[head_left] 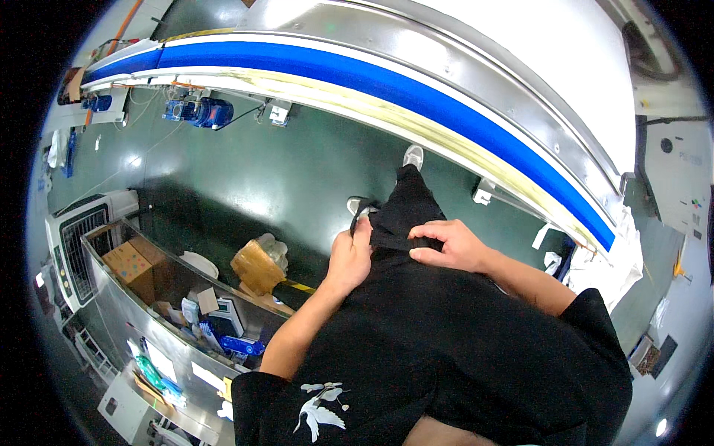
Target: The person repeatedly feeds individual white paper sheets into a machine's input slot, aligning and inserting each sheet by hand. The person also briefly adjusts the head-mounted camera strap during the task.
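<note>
Pinching black strip in left hand; right hand half-curled, fingertips parted.

On the near side of the blue conveyor belt, I see glossy green floor catching bright light and a steel-sided worktop; beyond the belt's right end, a pale wall.

Head cam (L of pair), fisheye: looks steeply down from above wearer's black shirt. L hand, R hand nr. ctr., close; green floor farther. Straight edges, e.g. blue strip, bowed twd. rim.
</note>
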